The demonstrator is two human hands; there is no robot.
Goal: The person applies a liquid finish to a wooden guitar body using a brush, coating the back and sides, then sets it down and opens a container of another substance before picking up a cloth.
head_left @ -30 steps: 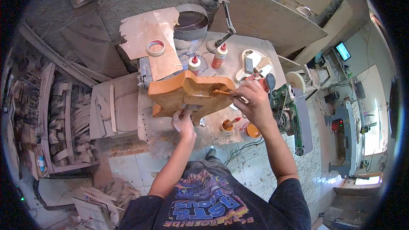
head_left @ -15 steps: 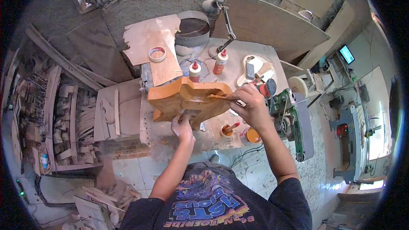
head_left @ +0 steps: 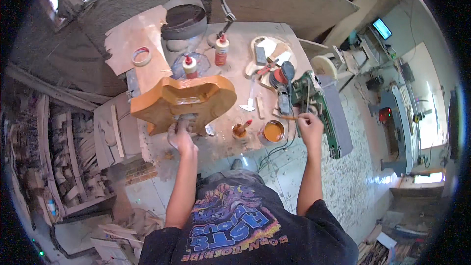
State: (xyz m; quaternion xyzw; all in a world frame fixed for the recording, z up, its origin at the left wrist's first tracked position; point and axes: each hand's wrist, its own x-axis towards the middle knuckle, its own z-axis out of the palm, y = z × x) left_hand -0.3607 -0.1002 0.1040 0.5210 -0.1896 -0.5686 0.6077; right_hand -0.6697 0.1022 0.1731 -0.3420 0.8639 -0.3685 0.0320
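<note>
My left hand grips an orange-stained electric guitar body from its near underside and holds it up, tilted, over the bench. My fingers are partly hidden by its edge. To the right, my right hand pinches a slim brush whose tip points left. The brush hangs above and beside a tin of orange stain, apart from the guitar body. A small cup left of the tin has a red-tipped brush leaning in it.
Two red-capped glue bottles stand behind the guitar body on the workbench. A tape roll lies on plywood at left. A sander, a pale guitar-shaped piece and a green belt machine are at right; a desk lamp rises behind.
My right hand has drawn the brush away from the guitar body, right and down toward the tin. The whole view has shifted, with the guitar body still in my left hand.
</note>
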